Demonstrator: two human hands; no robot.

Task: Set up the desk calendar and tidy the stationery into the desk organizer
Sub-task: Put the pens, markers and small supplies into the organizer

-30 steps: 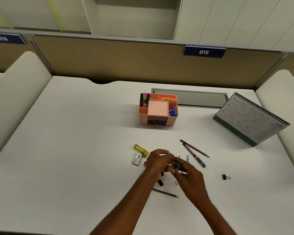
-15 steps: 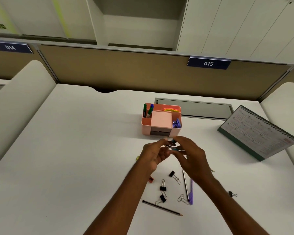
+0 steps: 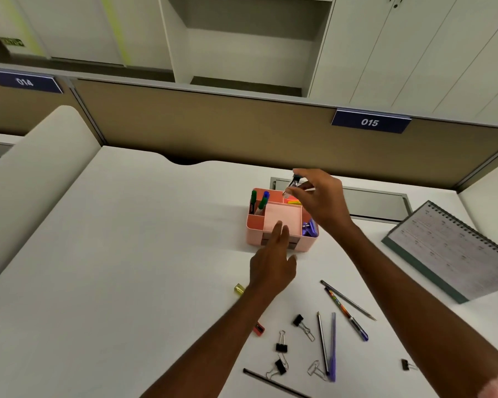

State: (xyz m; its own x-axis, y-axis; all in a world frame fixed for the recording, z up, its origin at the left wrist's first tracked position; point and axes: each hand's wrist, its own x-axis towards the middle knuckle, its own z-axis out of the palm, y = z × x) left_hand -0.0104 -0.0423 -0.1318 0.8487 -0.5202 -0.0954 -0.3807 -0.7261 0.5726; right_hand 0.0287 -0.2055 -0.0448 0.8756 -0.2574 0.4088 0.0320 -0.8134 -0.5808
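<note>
So the white desk (image 3: 127, 254) takes up most of the view, with a tan partition panel (image 3: 213, 130) along its far edge. The spiral-bound desk calendar with a green base (image 3: 454, 248) stands propped at a slant on the right side of the desk.

The pink plastic desk organizer (image 3: 253, 236) sits around the middle, towards the back. A green marker (image 3: 253, 201) and a blue marker (image 3: 264, 201) stand in its back-left compartment, and purple binder clips (image 3: 309, 228) lie in the right one.

The right hand (image 3: 319, 196) hovers over the organizer's back edge, with its thumb and fingers pinching a small dark binder clip (image 3: 295, 180). The left hand (image 3: 272, 262) is flat with its fingers straight and isn't holding anything. Its fingertips overlap the organizer's front edge, but I can't tell if they actually touch it.

Loose stuff on the near side of the desk:
- a grey pencil (image 3: 348, 300) right beside a patterned pen with a blue end (image 3: 347, 313)
- a black pencil (image 3: 323, 343) lying against a purple pen (image 3: 333, 346)
- another dark pencil (image 3: 273, 383) near the bottom edge
- three black binder clips (image 3: 281, 346) clustered together, plus one off alone (image 3: 405, 364) on the right
- a small red sharpener (image 3: 258, 328) and a small yellow item (image 3: 239, 289) peeking out by the left arm
</note>
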